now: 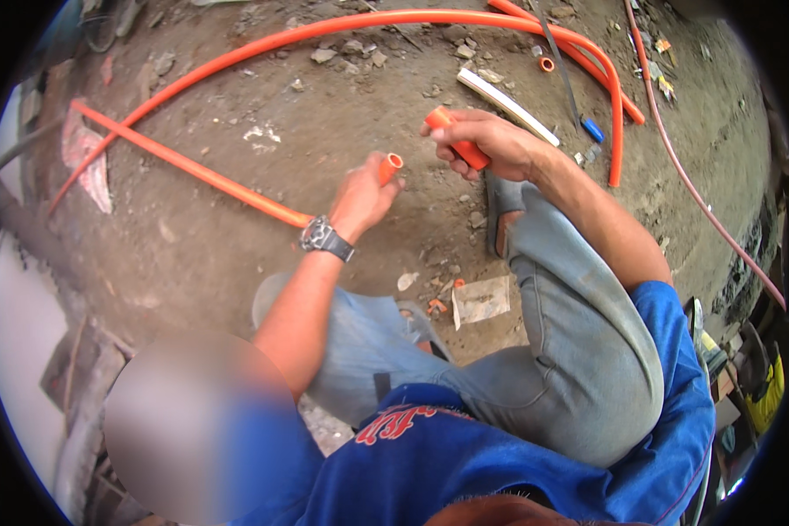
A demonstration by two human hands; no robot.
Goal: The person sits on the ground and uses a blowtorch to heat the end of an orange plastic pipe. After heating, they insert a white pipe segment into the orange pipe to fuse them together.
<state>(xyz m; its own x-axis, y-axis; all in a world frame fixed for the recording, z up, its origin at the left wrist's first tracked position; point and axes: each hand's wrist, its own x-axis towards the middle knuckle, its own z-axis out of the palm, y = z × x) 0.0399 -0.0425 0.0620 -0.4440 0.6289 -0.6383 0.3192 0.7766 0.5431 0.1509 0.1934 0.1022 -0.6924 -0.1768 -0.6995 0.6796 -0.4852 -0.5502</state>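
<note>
My left hand (370, 197), with a watch on the wrist, is closed round an orange plastic pipe whose open end (394, 162) pokes out past the fingers. A long straight orange pipe (202, 173) runs from the left up to that wrist. The hand and wrist hide whether the two parts are one pipe. In my right hand (491, 145), thumb and fingers grip a short, thick orange pipe piece (473, 154), held tilted. The two orange ends are near each other but apart.
A long orange pipe (368, 19) arcs over the dirt floor. At the right lie a white strip (508, 107), a small orange ring (547, 65), a blue-ended object (593, 131) and a thin reddish hose (675, 153). A clear plastic bag (481, 302) rests between my feet.
</note>
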